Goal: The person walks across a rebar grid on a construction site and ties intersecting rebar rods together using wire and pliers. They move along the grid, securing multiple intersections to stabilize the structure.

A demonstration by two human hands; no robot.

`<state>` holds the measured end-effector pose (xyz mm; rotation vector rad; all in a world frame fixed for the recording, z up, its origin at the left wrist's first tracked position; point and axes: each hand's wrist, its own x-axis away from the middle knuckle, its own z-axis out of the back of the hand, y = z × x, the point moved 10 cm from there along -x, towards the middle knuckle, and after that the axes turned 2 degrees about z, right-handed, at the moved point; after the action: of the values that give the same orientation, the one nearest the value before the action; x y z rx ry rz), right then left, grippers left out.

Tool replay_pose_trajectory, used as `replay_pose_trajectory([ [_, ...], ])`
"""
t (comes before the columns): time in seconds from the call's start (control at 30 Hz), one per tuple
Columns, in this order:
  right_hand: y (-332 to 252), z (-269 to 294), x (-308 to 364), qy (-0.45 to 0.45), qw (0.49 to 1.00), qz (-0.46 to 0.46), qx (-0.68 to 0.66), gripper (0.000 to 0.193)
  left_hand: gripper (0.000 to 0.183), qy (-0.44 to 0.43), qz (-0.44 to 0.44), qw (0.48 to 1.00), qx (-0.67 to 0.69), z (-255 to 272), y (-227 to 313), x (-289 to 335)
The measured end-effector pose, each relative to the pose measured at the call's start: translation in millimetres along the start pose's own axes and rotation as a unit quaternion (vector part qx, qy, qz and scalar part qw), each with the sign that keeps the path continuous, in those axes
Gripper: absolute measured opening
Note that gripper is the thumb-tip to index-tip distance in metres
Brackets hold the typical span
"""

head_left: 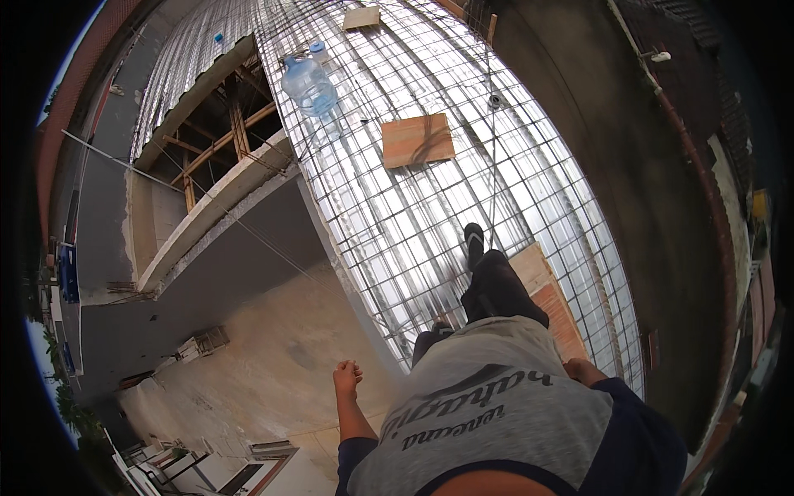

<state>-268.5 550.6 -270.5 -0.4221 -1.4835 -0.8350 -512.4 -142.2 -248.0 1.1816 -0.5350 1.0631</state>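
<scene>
My left hand [348, 378] hangs out beside my body, past the deck's edge, its fingers curled in and nothing seen in them. Close to my right hip, my right hand [584, 372] is partly covered by my shirt and sleeve, so its fingers cannot be made out. It appears near a wooden board [556, 311] lying on the steel bar mesh [430, 256]. One dark shoe [474, 240] is stretched forward onto the mesh over shiny ribbed metal decking. The other shoe [442, 328] is close to the deck's left edge.
Ahead lies an orange-brown board [418, 140], with a smaller board [361, 17] farther off. A large clear-blue water jug [308, 86] and a smaller bottle [318, 51] stand by an opening with timber props [237, 124]. Concrete ground [289, 331] lies far below on the left.
</scene>
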Motion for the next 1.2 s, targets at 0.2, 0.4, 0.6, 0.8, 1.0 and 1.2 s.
replay_pose_trajectory([
  [0.2,-74,135,-26,-0.035,0.994,-0.051,-0.089,0.027,0.028,-0.072,0.039,0.991,-0.103,-122,60,-14],
  [0.4,-244,364,3,0.084,0.973,0.059,-0.209,0.026,0.030,-0.107,0.066,0.960,-0.248,-216,198,-6],
  [0.6,-394,476,29,0.005,0.906,0.224,-0.358,0.016,0.032,-0.100,0.044,0.976,-0.189,-303,304,-96],
  [0.8,-474,427,13,-0.146,0.885,0.170,-0.407,0.018,0.029,-0.155,0.031,0.960,-0.231,-391,388,-169],
  [1.0,-543,363,-36,-0.227,0.867,0.144,-0.420,0.021,0.032,-0.208,0.011,0.927,-0.310,-471,418,-312],
  [1.2,-625,315,-115,-0.229,0.851,0.157,-0.447,0.023,0.042,-0.205,-0.076,0.880,-0.421,-556,442,-480],
])
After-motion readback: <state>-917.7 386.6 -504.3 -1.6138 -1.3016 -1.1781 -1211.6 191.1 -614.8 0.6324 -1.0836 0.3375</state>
